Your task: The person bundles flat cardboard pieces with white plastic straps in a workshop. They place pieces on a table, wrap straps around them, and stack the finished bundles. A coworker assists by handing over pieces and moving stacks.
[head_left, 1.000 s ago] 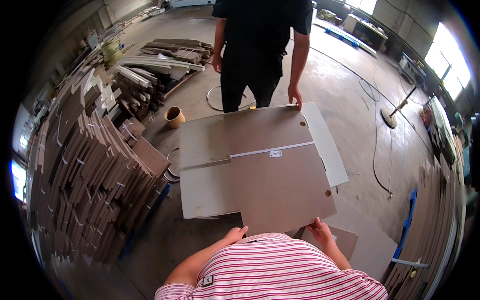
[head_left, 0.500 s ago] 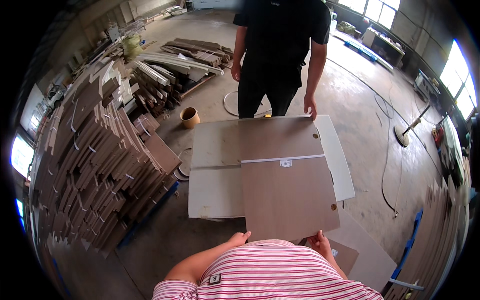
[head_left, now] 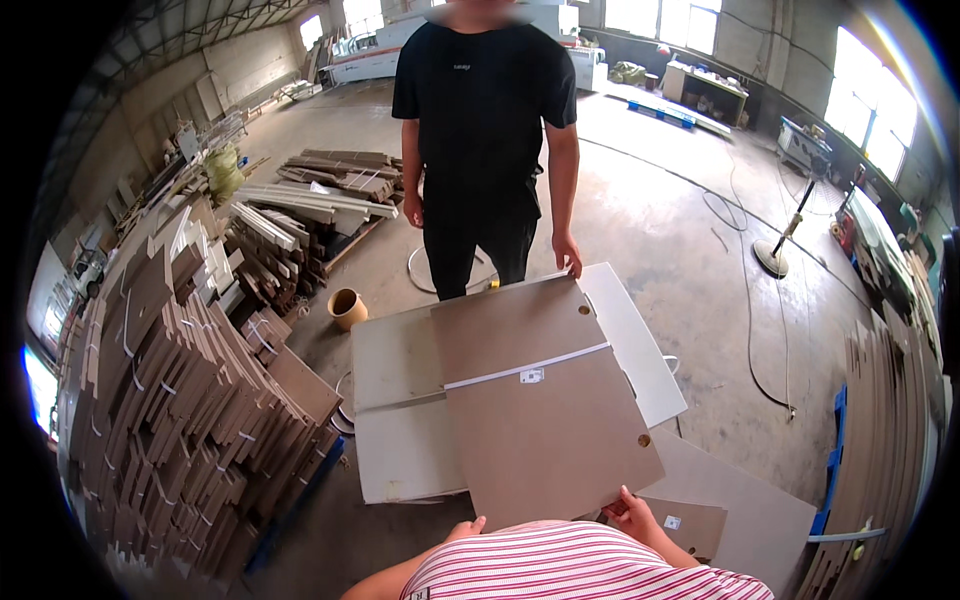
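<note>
Stacked boards (head_left: pixel 190 385) rise at 9 o'clock; centrally, a panel (head_left: pixel 545 440) tops white boards (head_left: pixel 405 452), the right hand (head_left: pixel 634 517) pinching its edge at 5 o'clock, left hand (head_left: pixel 466 529) at 7, grip unclear, a co-worker's hand (head_left: pixel 567 252) at 1.

The left hand (head_left: pixel 466 527) meets a brown board's (head_left: pixel 545 430) near-left corner; the right hand (head_left: pixel 632 517) pinches its near edge. A co-worker's hand (head_left: pixel 567 255) touches the far edge, above a pale desk (head_left: pixel 410 450).

Near: the wearer's two hands (head_left: pixel 634 516), one held panel (head_left: pixel 550 435) bearing one strap (head_left: pixel 480 380), one label (head_left: pixel 531 376) and two round holes (head_left: pixel 644 441). Far: one co-worker (head_left: pixel 485 120). Left: one bucket (head_left: pixel 347 313), one sack (head_left: pixel 224 177). Right: one round-based pole (head_left: pixel 770 259).
</note>
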`<move>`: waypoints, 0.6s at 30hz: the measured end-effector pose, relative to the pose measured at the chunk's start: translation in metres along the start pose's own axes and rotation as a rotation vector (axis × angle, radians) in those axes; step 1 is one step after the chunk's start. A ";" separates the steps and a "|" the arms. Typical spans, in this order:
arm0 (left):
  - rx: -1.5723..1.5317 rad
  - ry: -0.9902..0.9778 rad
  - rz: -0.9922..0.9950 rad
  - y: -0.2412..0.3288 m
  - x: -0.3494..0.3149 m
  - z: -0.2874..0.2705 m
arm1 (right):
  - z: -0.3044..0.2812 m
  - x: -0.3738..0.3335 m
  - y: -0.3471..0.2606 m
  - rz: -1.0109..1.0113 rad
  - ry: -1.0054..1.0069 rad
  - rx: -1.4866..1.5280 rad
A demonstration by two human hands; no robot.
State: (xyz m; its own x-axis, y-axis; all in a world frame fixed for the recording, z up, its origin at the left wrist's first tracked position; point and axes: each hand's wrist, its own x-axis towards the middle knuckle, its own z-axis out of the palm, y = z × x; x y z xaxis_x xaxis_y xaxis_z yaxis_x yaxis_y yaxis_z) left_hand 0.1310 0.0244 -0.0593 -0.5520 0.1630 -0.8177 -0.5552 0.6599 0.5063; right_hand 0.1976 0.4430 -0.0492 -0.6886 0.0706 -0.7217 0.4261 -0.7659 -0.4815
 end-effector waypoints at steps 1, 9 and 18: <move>-0.041 -0.012 0.034 -0.002 -0.001 0.000 | 0.007 -0.002 -0.003 -0.007 0.036 -0.011; -0.040 0.238 -0.003 0.003 -0.008 0.009 | -0.016 -0.002 -0.010 -0.017 0.035 -0.085; -0.154 0.549 0.126 0.063 0.021 -0.020 | 0.071 0.036 -0.045 -0.099 0.038 -0.116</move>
State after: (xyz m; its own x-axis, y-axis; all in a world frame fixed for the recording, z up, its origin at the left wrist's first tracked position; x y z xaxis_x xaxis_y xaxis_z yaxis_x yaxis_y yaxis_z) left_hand 0.0719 0.0545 -0.0393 -0.8385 -0.1973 -0.5079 -0.5256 0.5388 0.6584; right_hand 0.1116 0.4347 -0.0177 -0.7088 0.1675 -0.6852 0.4238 -0.6753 -0.6036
